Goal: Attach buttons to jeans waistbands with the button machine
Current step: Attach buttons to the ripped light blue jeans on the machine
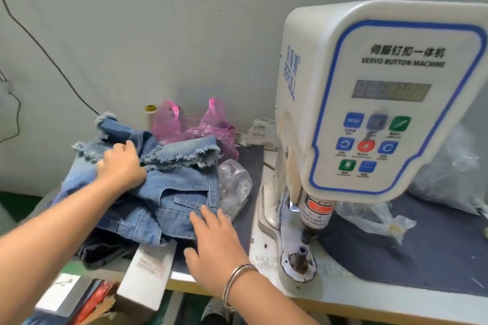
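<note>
Hands (121, 163) (216, 240) on jeans (169, 192), button machine (369, 103) beside

Both forearms are bare, with no sleeve in view. The right wrist wears thin silver-coloured metal bangles (232, 285), several rings stacked close together. The left hand (121, 163) and right hand (214, 240) wear no gloves or rings that can be made out.
</note>
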{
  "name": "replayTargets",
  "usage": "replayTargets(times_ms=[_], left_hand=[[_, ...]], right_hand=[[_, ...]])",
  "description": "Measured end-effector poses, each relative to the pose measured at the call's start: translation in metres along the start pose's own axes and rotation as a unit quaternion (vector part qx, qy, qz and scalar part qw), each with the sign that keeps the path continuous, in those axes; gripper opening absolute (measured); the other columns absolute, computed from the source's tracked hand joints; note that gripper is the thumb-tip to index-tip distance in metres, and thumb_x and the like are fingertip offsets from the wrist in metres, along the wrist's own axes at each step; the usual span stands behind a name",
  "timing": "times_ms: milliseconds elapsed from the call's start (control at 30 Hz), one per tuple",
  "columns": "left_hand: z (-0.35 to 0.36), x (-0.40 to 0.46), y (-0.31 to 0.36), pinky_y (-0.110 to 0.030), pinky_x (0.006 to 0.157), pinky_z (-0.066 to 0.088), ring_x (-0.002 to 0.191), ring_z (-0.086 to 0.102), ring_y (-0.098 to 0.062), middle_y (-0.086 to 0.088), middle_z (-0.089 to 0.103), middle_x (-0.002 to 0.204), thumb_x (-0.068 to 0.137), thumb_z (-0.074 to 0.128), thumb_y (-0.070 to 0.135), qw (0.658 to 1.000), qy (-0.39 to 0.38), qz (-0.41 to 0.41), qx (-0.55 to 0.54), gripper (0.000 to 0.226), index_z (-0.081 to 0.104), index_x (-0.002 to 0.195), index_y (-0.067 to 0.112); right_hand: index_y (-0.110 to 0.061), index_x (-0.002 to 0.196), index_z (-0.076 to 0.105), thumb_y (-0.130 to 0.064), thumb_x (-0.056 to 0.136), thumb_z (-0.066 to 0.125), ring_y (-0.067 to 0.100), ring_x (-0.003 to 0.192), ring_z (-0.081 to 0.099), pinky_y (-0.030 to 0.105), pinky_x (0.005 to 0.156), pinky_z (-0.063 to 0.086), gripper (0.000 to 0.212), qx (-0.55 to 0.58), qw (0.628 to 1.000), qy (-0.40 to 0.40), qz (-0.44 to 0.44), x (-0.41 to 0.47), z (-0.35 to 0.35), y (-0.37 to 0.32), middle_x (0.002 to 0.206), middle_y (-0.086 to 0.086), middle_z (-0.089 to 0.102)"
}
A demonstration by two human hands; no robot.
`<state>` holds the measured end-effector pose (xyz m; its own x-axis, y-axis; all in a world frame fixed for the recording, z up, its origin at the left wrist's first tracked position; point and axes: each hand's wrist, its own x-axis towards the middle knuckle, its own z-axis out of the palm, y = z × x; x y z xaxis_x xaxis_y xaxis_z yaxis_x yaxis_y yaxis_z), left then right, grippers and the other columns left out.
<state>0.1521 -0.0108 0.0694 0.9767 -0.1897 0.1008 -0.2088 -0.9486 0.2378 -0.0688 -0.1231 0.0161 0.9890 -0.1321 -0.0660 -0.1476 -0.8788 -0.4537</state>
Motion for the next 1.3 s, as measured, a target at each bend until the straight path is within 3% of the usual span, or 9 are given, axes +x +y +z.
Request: replayTargets(times_ms=[67,133,267,400,533,667,833,1033,1300], left_hand=[[0.006,-0.015,0.021,-0.051,0.112,0.018,0.137,0.021,-0.036,-0.017,0.025,0.149,0.078,0.058,0.007,0.995,0.083,0.009,-0.051,0.065,0.035,0.139,0.014],[0.013,-0.036,0.048,-0.052,0.112,0.013,0.14,0.017,-0.032,-0.013,0.026,0.15,0.077,0.062,0.007,0.975,0.145,0.138,-0.097,0.069,0.041,0.14,0.022],[0.027,-0.077,0.089,-0.034,0.089,0.029,0.107,0.054,-0.018,0.013,0.065,0.104,0.083,0.06,0.019,0.902,0.072,0.418,-0.076,0.021,0.071,0.096,0.032],[0.04,-0.08,0.098,-0.032,0.084,0.036,0.1,0.059,-0.016,0.008,0.071,0.097,0.087,0.048,0.022,0.932,-0.023,0.361,0.0,0.025,0.07,0.095,0.031],[0.052,-0.084,0.096,-0.032,0.077,0.03,0.097,0.056,-0.018,0.008,0.065,0.09,0.092,0.044,0.035,0.929,0.011,0.356,0.1,0.023,0.066,0.088,0.029],[0.061,-0.088,0.086,-0.031,0.074,0.024,0.095,0.055,-0.017,0.011,0.046,0.071,0.085,0.045,0.023,0.931,-0.012,0.358,0.065,0.011,0.042,0.081,0.033],[0.064,-0.089,0.074,-0.031,0.081,0.032,0.099,0.057,-0.014,0.01,0.067,0.091,0.088,0.043,0.02,0.939,0.009,0.336,0.071,0.026,0.062,0.1,0.033],[0.065,-0.089,0.081,-0.032,0.077,0.027,0.105,0.051,-0.015,0.01,0.068,0.108,0.089,0.04,0.02,0.921,-0.02,0.355,0.156,0.04,0.068,0.109,0.04],[0.071,-0.084,0.099,-0.031,0.073,0.031,0.095,0.063,-0.02,0.002,0.07,0.096,0.09,0.041,0.022,0.941,-0.002,0.314,0.126,0.027,0.064,0.103,0.031]], right_hand=[[-0.02,0.154,0.007,-0.032,0.099,0.041,0.029,0.147,-0.011,0.043,0.121,-0.002,0.066,-0.016,1.0,-0.004,-0.005,0.0,0.004,0.001,0.162,0.002,-0.005],[-0.019,0.154,0.007,-0.031,0.098,0.042,0.029,0.147,-0.012,0.043,0.121,-0.002,0.066,-0.016,1.0,0.0,-0.01,-0.002,0.007,0.001,0.162,0.001,-0.005],[-0.021,0.149,0.023,-0.024,0.091,0.048,0.027,0.14,0.013,0.041,0.118,0.013,0.063,0.003,0.996,0.073,-0.043,-0.005,0.005,0.004,0.153,0.001,0.022],[-0.015,0.11,0.055,-0.007,0.083,0.043,0.022,0.101,0.048,0.037,0.092,0.041,0.03,0.14,0.973,0.182,0.002,-0.01,-0.004,0.016,0.116,0.0,0.045],[-0.019,0.106,0.05,-0.002,0.081,0.042,0.019,0.081,0.049,0.035,0.07,0.039,0.031,0.164,0.958,0.232,0.042,-0.005,-0.012,0.03,0.115,-0.004,0.043],[-0.027,0.147,0.018,-0.006,0.087,0.045,0.031,0.11,0.059,0.041,0.093,0.04,0.069,0.042,0.992,0.059,0.106,0.011,-0.024,0.037,0.152,-0.004,0.03],[-0.013,0.131,0.042,-0.016,0.09,0.046,0.029,0.102,0.062,0.046,0.095,0.029,0.041,-0.215,0.971,0.003,0.105,0.009,-0.021,0.039,0.128,0.006,0.045],[-0.011,0.128,0.048,-0.02,0.092,0.042,0.025,0.095,0.062,0.045,0.094,0.03,0.037,-0.231,0.963,0.002,0.138,0.009,-0.026,0.041,0.126,0.009,0.041],[-0.008,0.127,0.046,-0.02,0.09,0.045,0.027,0.098,0.062,0.044,0.092,0.034,0.038,-0.19,0.97,0.028,0.149,0.006,-0.021,0.042,0.126,0.01,0.041]])
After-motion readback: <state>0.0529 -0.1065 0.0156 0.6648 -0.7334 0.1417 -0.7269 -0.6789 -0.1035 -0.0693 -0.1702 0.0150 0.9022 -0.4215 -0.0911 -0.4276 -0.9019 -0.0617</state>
